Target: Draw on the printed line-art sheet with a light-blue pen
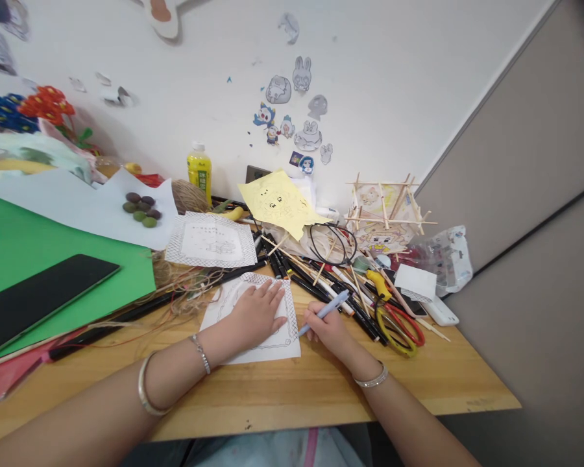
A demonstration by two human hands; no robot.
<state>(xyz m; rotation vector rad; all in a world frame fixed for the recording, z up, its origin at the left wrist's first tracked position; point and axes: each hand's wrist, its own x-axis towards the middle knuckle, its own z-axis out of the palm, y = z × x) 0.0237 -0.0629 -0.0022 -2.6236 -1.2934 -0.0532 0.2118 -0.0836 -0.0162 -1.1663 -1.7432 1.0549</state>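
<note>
A white sheet of paper (267, 350) with a hand-drawn patterned border lies on the wooden table. My left hand (257, 316) rests flat on it, fingers stretched out, hiding the middle of the sheet. Held between the fingers of my right hand (327, 329) is a light blue pen (331, 303). Its tip points down and left at the sheet's right edge; whether it touches the paper I cannot tell. Behind my left hand lies a second sheet (211, 240) with a similar crosshatched border, some writing and a small drawing.
Black markers (365, 318), wooden sticks and scissors (396, 331) crowd the right side. A stick frame (384, 214) stands behind them. At the left are a black tablet-like slab (43, 295) on green card (10, 227) and tangled twine (185, 285). A yellow bottle (199, 172) stands by the wall.
</note>
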